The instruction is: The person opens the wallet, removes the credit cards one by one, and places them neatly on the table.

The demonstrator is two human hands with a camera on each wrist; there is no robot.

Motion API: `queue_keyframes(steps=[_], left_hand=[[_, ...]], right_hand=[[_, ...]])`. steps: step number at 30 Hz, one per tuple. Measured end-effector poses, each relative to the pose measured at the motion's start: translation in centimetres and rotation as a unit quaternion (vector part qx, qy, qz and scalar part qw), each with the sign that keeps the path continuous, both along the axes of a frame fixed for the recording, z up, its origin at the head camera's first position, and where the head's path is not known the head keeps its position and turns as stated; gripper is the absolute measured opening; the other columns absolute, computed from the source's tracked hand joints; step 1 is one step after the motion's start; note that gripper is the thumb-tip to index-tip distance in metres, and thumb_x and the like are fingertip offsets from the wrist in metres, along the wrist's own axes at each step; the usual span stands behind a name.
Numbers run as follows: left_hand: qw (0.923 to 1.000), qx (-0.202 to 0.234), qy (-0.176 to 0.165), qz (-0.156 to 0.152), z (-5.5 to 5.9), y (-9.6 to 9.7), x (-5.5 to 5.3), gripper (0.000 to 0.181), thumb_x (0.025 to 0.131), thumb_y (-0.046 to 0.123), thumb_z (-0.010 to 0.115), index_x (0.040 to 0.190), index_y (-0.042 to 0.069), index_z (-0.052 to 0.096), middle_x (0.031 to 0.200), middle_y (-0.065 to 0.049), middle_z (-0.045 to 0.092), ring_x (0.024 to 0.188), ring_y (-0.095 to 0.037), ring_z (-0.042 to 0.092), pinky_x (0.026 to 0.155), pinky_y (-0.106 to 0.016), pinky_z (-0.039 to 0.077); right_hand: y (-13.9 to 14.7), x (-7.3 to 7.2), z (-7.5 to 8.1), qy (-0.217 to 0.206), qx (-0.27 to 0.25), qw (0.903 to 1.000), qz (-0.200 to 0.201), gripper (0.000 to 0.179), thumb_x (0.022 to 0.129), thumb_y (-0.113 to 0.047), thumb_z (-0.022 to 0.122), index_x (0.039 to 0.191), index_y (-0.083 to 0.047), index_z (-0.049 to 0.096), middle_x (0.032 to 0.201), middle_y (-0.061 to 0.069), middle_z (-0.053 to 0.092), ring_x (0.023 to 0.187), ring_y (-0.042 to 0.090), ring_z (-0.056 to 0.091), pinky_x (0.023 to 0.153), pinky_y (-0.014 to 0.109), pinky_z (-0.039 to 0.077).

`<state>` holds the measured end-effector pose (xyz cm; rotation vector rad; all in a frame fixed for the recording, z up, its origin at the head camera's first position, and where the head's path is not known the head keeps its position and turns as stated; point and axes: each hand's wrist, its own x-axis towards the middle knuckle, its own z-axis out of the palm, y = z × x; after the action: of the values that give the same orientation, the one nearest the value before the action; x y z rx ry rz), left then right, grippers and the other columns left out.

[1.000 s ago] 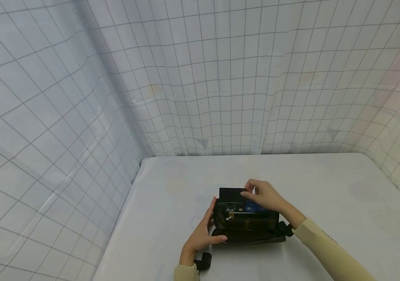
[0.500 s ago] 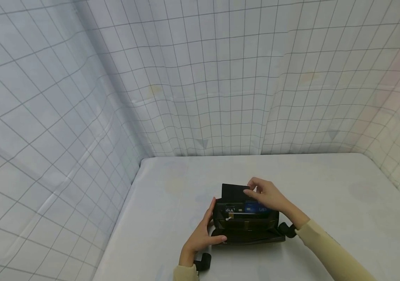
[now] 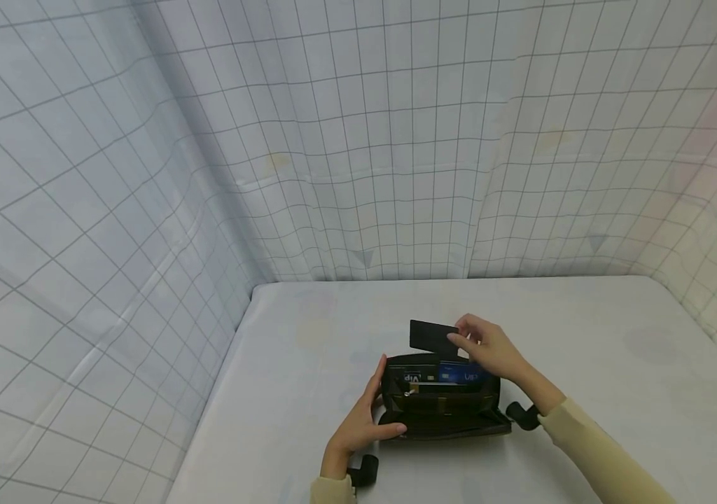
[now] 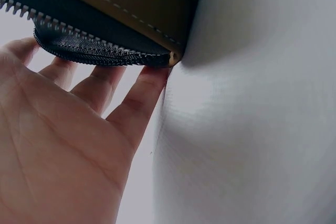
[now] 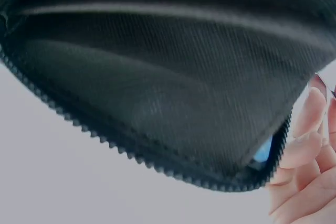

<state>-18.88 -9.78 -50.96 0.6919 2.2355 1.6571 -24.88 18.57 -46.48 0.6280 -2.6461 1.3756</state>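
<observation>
A dark zip wallet (image 3: 453,425) stands unzipped on the white table, its mouth spread wide. My left hand (image 3: 358,423) grips its left end, thumb over the near edge and fingers along the side. In the left wrist view, fingertips of the left hand (image 4: 58,129) touch the zip edge of the brown-sided wallet (image 4: 136,9). Between thumb and fingers, my right hand (image 3: 484,348) pinches a black card (image 3: 430,337), tilted above the wallet's far edge. A blue card (image 3: 453,373) and a dark card marked VIP (image 3: 412,376) sit in the slots. The right wrist view shows the wallet's dark lining (image 5: 157,87).
A white cloth covers the table (image 3: 295,378). Grid-patterned white curtains (image 3: 371,175) hang behind it and on both sides. Black wrist cameras are strapped to both wrists, the right one (image 3: 524,416) close beside the wallet's right end.
My right hand has drawn the black card up and to the right, from partly inside the wallet to above its far edge. The left hand and wallet have stayed in place.
</observation>
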Motion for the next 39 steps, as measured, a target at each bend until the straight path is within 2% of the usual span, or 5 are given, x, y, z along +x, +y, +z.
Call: queue_keyframes(steps=[11,17,24,34,39], left_hand=[[1.0,0.005,-0.003,-0.004,0.0,0.0,0.0,0.106,0.078,0.015,0.074,0.15,0.023,-0.003,0.155,0.001,-0.004,0.142,-0.027,0.004,0.109,-0.055,0.02],[1.0,0.004,-0.004,0.0,-0.1,0.0,0.0,0.107,0.077,0.014,0.074,0.149,0.027,-0.003,0.155,0.002,-0.004,0.142,-0.027,0.004,0.109,-0.055,0.019],[0.9999,0.006,-0.002,-0.009,-0.3,-0.1,-0.1,0.106,0.079,0.02,0.074,0.15,0.019,-0.004,0.155,0.0,-0.006,0.142,-0.031,0.003,0.108,-0.056,0.02],[0.9999,0.009,-0.003,-0.011,-0.2,-0.1,-0.1,0.105,0.079,0.021,0.073,0.149,0.028,-0.004,0.155,0.001,-0.007,0.142,-0.03,0.002,0.109,-0.055,0.02],[0.9998,0.014,-0.003,-0.015,-0.1,-0.1,-0.1,0.104,0.079,0.019,0.073,0.149,0.029,-0.004,0.155,0.001,-0.007,0.142,-0.03,0.0,0.109,-0.056,0.019]], right_hand=[[2.3,0.0,0.3,-0.018,-0.021,0.9986,-0.046,0.021,0.094,-0.032,0.054,0.103,-0.012,0.055,0.082,0.005,0.061,0.062,0.023,0.056,0.055,0.032,0.047],[3.5,-0.1,-0.4,-0.033,-0.008,0.9965,-0.076,0.027,0.095,-0.036,0.05,0.107,-0.012,0.053,0.074,0.01,0.062,0.061,0.025,0.056,0.056,0.032,0.042],[5.1,0.1,-1.3,-0.037,-0.007,0.9948,-0.095,0.025,0.096,-0.035,0.05,0.103,-0.011,0.053,0.065,0.008,0.058,0.057,0.026,0.05,0.052,0.03,0.036],[7.6,0.5,-2.3,-0.075,0.006,0.9891,-0.126,0.031,0.096,-0.037,0.049,0.11,-0.01,0.051,0.077,0.017,0.06,0.067,0.035,0.055,0.055,0.031,0.038],[8.8,0.7,-2.9,-0.079,0.021,0.9883,-0.129,0.034,0.096,-0.039,0.047,0.108,-0.008,0.053,0.073,0.017,0.059,0.064,0.032,0.054,0.055,0.031,0.038]])
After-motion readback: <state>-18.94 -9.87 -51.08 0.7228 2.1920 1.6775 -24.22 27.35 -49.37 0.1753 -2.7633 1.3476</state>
